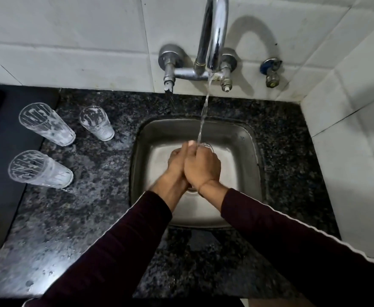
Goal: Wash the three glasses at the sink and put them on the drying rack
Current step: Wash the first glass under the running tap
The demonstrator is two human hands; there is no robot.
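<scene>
Your left hand [177, 161] and right hand [201, 166] press together mid-frame over the sink [251, 138] under the tap's stream [203, 116], fingers straight, gripping nothing. Three soapy glasses [46, 124] stand at left on the counter [97, 209].

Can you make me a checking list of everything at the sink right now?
Surface: dark speckled counter, wet near the glasses; steel sink set into it.
Job's things: three soapy glasses stand upright left of the sink: back left glass, back right glass, front glass. No drying rack in view.
Clutter: nothing seen.
Hands: left hand and right hand pressed together over the sink under the water; a clear rim shows past the right hand, what it is cannot be told.
Cables: nothing seen.
Surroundings: tap running, small valve, white tiled wall, dark slab at left.
</scene>
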